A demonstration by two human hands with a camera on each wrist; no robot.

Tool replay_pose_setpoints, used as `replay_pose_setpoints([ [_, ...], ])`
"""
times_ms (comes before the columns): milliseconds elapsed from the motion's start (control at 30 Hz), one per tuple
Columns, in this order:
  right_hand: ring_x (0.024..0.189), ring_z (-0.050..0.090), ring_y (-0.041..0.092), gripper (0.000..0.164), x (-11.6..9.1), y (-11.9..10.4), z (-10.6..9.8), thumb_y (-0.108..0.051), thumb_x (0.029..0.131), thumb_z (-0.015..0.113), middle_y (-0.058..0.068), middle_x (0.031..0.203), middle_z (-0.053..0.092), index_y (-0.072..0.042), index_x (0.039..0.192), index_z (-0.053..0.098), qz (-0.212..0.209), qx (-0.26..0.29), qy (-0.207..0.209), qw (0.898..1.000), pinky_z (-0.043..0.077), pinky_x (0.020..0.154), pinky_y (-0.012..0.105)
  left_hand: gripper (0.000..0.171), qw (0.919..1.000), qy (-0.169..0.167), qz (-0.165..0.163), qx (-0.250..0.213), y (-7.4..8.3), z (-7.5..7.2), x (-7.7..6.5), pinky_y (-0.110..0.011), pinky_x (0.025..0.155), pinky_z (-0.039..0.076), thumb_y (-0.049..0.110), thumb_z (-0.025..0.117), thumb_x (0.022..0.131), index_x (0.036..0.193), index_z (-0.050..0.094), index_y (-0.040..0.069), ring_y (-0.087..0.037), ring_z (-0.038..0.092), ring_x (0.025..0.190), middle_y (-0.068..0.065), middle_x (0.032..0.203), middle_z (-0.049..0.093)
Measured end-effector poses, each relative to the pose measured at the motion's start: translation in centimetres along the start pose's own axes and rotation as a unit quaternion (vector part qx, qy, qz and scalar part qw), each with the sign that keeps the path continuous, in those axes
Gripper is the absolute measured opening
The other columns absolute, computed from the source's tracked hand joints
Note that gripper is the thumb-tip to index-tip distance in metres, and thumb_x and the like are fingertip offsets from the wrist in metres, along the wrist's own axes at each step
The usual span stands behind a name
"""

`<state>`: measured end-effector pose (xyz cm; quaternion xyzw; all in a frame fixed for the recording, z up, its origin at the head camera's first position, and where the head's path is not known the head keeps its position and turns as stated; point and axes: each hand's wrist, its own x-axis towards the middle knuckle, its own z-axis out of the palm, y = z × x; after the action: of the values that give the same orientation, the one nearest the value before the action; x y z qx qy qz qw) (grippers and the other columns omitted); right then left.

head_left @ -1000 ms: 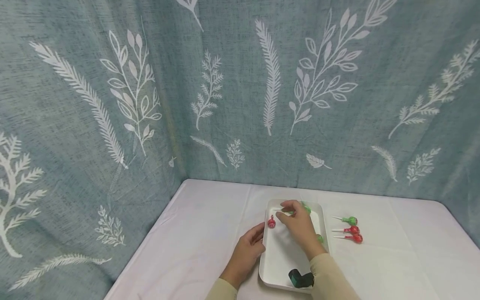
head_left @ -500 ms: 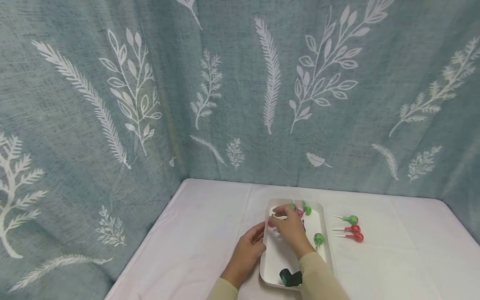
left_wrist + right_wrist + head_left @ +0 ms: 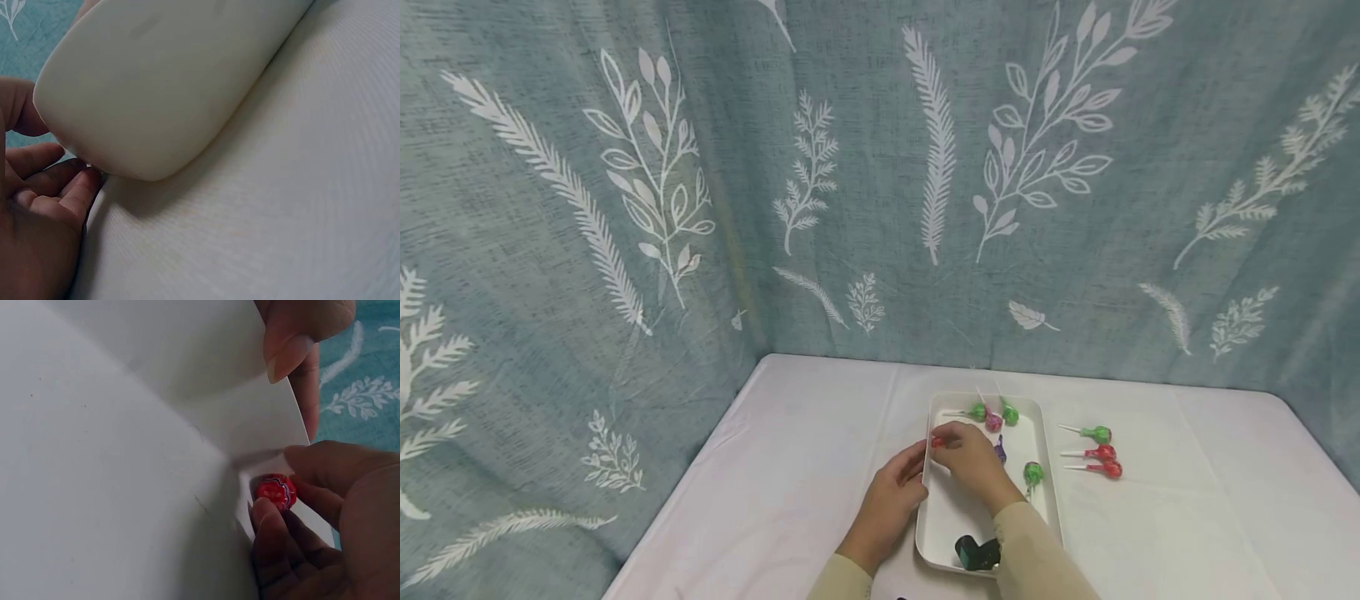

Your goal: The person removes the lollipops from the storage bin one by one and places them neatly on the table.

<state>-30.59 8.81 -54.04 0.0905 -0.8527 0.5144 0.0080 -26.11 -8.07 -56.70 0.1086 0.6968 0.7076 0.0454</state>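
My right hand [image 3: 973, 462] is inside the white tray [image 3: 934, 533], at its left wall. Its thumb and fingers pinch the head of a red-wrapped lollipop [image 3: 277, 490], seen close to the tray's inner corner in the right wrist view; the stick is hidden. My left hand [image 3: 887, 504] grips the left rim of the tray, with a fingertip [image 3: 290, 356] over the inner side of the wall and others outside. In the left wrist view, curled fingers [image 3: 78, 187] touch the tray's outer wall low down, close to the white cloth.
At the tray's far end lie two green lollipops [image 3: 1011, 414] and a pink one [image 3: 993, 423]. A purple one [image 3: 1001, 450] and another green one [image 3: 1033, 474] lie nearer. Right of the tray, a green [image 3: 1101, 434] and two red lollipops [image 3: 1102, 452] lie in a column.
My right hand has moved left and nearer from the tray's far end and taken hold of the red lollipop, shifting it toward the left wall. The left hand stays at the rim.
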Motion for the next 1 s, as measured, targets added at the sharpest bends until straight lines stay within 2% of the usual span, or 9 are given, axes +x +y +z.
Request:
replay_pose_setpoints([
  [200,0.097,0.066,0.025,0.021,-0.25,-0.42,-0.16,0.000,0.091,0.077,0.004,0.103,0.072,-0.005,0.112,0.074,0.000,-0.036,-0.014,0.999,0.057,0.092,0.053,0.073,0.9999,0.006,-0.009,0.006,0.14,-0.03,0.10,-0.043,0.118,0.047,-0.004,0.057,0.087,0.160,0.050,-0.001,-0.037,0.050,0.148,-0.019,0.161,0.052],
  [433,0.099,0.068,0.024,0.017,-0.37,-0.13,-0.03,-0.004,0.095,0.077,0.004,0.104,0.072,-0.007,0.112,0.072,0.002,-0.021,-0.005,1.000,0.058,0.091,0.049,0.073,1.0000,0.005,-0.007,0.000,0.00,0.00,0.13,-0.042,0.117,0.047,-0.006,0.057,0.087,0.159,0.049,-0.004,-0.036,0.051,0.148,-0.020,0.160,0.053],
  [533,0.097,0.069,0.024,0.021,-0.33,-0.08,0.02,-0.005,0.095,0.076,0.008,0.110,0.072,-0.005,0.115,0.071,0.011,0.008,0.007,1.000,0.061,0.084,0.045,0.073,1.0000,0.006,-0.002,0.003,-0.02,-0.05,0.18,-0.042,0.117,0.047,-0.006,0.057,0.087,0.159,0.049,-0.004,-0.036,0.051,0.148,-0.020,0.160,0.053],
  [700,0.085,0.068,0.020,0.026,-0.27,-0.31,0.10,0.000,0.093,0.074,0.013,0.115,0.069,0.001,0.118,0.070,0.031,0.066,0.012,0.997,0.063,0.072,0.036,0.074,1.0000,0.008,-0.001,0.004,-0.07,-0.14,0.28,-0.041,0.117,0.047,-0.006,0.057,0.086,0.160,0.049,-0.003,-0.036,0.051,0.148,-0.020,0.160,0.053],
  [1000,0.081,0.062,0.019,0.016,-0.04,-0.37,0.04,0.003,0.094,0.075,0.008,0.102,0.067,-0.001,0.109,0.074,0.011,0.061,0.037,0.997,0.058,0.065,0.033,0.074,0.9999,0.010,0.000,-0.007,-0.07,-0.02,0.16,-0.044,0.116,0.048,-0.007,0.057,0.086,0.159,0.048,-0.006,-0.039,0.050,0.147,-0.023,0.160,0.052],
])
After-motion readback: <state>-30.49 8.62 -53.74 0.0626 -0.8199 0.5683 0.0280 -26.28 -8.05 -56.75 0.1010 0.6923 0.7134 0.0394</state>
